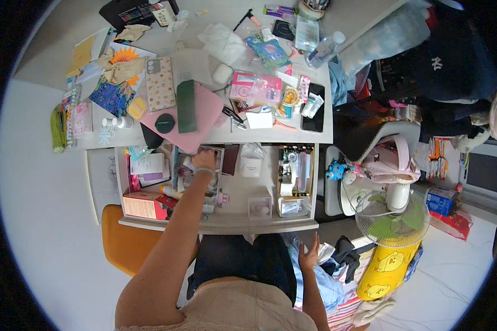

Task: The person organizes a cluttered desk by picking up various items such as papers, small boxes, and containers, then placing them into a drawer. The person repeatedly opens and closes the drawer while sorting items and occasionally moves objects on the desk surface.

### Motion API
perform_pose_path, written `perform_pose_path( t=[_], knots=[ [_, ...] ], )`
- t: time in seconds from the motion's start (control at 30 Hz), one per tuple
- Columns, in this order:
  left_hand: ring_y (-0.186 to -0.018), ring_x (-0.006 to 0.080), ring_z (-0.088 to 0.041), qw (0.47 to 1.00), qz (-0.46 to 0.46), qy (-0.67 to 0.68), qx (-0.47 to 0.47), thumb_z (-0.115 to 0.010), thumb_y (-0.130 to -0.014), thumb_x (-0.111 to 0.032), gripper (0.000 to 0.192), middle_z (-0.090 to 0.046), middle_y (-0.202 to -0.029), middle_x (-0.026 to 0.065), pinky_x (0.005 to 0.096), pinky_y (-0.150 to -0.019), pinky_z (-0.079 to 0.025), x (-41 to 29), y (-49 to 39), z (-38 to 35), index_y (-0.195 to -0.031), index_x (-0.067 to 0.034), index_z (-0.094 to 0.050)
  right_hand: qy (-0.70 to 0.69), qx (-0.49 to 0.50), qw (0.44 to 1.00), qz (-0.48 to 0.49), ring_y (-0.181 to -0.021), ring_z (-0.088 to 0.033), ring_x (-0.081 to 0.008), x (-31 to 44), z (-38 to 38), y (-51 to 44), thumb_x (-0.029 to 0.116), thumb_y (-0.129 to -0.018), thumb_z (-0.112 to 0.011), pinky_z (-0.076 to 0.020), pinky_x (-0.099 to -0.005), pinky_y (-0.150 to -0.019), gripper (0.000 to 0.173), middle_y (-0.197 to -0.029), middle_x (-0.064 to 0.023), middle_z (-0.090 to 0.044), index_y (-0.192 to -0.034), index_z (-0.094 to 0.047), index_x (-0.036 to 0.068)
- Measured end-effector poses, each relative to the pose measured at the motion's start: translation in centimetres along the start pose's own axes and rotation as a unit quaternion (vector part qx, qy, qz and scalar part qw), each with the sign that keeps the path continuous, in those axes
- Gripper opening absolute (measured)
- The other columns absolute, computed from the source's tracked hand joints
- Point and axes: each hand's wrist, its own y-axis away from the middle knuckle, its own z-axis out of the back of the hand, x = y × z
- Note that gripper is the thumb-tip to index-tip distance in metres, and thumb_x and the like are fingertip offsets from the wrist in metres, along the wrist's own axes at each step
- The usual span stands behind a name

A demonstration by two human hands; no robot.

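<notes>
My left hand [205,159], with a beaded bracelet at the wrist, reaches into a clear plastic box [220,173] in the open desk drawer [232,207]. Small items lie in the box around it. The fingers point away from me and are partly hidden, so a grip on anything cannot be made out. My right hand [308,256] hangs beside my right thigh, just before the drawer front, fingers apart and nothing in it. Elsewhere in the drawer are a red carton [143,205], a white box [252,166], a small clear case [260,209] and a divided organizer [289,176].
On the cluttered desk, a pink laptop-like slab [209,105] overhangs the drawer, bearing a dark green case [186,107]. A phone [313,118] and a plastic bottle [325,49] are at the right. A fan [392,219] stands beyond my right hand, an orange chair [128,244] at left.
</notes>
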Motion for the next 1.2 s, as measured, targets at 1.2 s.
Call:
perform_pose_path(
  t=[1.2],
  knots=[
    [-0.075, 0.0149, -0.058, 0.790, -0.260, 0.554, 0.022, -0.076, -0.068, -0.004, 0.024, -0.059, -0.087, 0.0058, 0.0261, -0.066, -0.047, -3.2, 30.5, 23.2, -0.089, -0.007, -0.067, -0.608, 0.532, 0.578, -0.119, -0.100, -0.059, -0.0172, 22.7, 9.6, -1.7, 0.014, -0.092, -0.055, -0.0493, -0.0310, -0.089, 0.031, -0.114, -0.0109, -0.059, -0.119, -0.055, 0.000]
  ],
)
